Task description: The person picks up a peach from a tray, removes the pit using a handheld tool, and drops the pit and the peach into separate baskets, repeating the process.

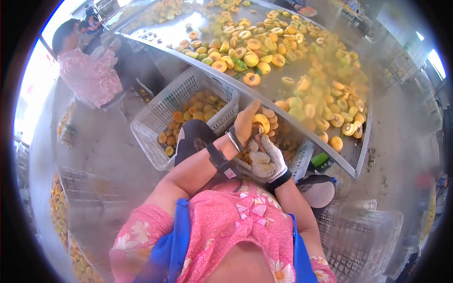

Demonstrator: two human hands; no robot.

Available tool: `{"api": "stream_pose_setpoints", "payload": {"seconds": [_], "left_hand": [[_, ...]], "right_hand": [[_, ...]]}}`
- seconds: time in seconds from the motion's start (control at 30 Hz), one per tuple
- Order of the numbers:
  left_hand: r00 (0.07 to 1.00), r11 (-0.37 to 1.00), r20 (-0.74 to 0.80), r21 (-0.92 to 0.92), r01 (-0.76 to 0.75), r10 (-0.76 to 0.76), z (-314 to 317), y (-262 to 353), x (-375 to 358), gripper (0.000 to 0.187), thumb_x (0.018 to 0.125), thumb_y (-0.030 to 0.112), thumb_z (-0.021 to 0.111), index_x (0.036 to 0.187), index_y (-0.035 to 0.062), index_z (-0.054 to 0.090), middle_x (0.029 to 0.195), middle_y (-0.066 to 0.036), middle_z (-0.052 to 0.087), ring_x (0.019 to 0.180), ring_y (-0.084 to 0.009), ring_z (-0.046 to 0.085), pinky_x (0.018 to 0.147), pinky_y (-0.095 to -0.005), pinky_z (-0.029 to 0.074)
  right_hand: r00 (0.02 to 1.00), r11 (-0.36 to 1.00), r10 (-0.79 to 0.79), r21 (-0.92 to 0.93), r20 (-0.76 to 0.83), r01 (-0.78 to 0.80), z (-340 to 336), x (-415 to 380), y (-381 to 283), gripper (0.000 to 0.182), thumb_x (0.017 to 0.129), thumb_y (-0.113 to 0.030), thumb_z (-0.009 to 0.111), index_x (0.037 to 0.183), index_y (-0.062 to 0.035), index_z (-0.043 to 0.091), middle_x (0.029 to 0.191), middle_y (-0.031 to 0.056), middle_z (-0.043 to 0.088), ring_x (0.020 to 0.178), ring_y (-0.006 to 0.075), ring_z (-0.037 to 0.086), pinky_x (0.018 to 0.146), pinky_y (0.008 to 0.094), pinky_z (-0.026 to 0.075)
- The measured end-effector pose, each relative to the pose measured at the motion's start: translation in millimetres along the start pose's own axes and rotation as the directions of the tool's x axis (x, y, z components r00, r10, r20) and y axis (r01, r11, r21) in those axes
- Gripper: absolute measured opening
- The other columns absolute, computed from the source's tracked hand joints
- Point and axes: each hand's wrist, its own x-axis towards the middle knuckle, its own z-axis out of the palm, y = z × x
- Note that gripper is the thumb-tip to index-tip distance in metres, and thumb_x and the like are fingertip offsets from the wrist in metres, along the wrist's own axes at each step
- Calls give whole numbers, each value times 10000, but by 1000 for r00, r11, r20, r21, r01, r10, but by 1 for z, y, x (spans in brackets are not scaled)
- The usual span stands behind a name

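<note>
My left hand (245, 123), bare with a bangle and a dark wrist band, is closed round a halved yellow-orange fruit (261, 122) just beyond the metal table's near edge. Close below it, my right hand (267, 162), in a pale knitted glove, is wrapped round a small tool (257, 134) whose metal end is against the fruit. The rest of the tool is hidden by the glove. Under both hands is a crate (302, 160) with more fruit, partly hidden by my hands.
Many halved fruits (252, 44) and a few green leaves lie on the metal table (269, 101). A white crate (153, 152) of fruit stands left of my knee. Empty crates (363, 231) are at lower right. A person in pink (89, 75) sits at upper left.
</note>
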Motion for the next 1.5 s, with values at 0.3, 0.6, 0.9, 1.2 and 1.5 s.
{"api": "stream_pose_setpoints", "payload": {"seconds": [0.3,0.6,0.9,1.2,1.5], "left_hand": [[571,381,-19,764,-521,821,-83,99,26,292,995,273,537,1094,44,688,1073,-156,712,897,-302,693,838,-388,546],[888,-381,52,914,143,458,-29,97,109,566,881,476,599,1278,73,611,1117,-236,695,1069,-391,657,936,-459,506],[897,-336,206,939,-69,392,-23,69,150,364,805,285,672,1118,98,663,1127,-188,647,1054,-359,636,878,-413,516],[913,865,6,319,-388,407,-5,9,73,167,908,117,529,1036,43,607,883,-51,636,739,-167,618,652,-274,497],[944,945,47,-15,-327,328,-4,-5,22,345,983,267,467,1205,11,532,1141,-154,636,1096,-299,641,874,-463,572]], "right_hand": [[983,986,-164,-10,76,166,2,-7,-8,426,1047,-486,448,1126,-81,556,630,-25,454,374,87,359,347,259,319],[973,978,-194,-108,-122,181,5,12,-16,421,1043,-513,434,1061,-114,565,631,-20,451,362,108,360,339,268,301],[920,909,-334,-329,-204,257,9,7,-21,430,1045,-508,433,1066,-92,540,634,-15,443,367,106,351,333,260,287],[975,962,-222,-158,23,223,19,-2,-28,397,1030,-510,468,1084,-132,575,651,-11,484,366,102,364,334,247,299],[585,344,-780,-933,-223,104,18,-1,-7,361,1041,-376,533,1168,-45,602,914,50,635,721,125,561,637,258,457]]}}
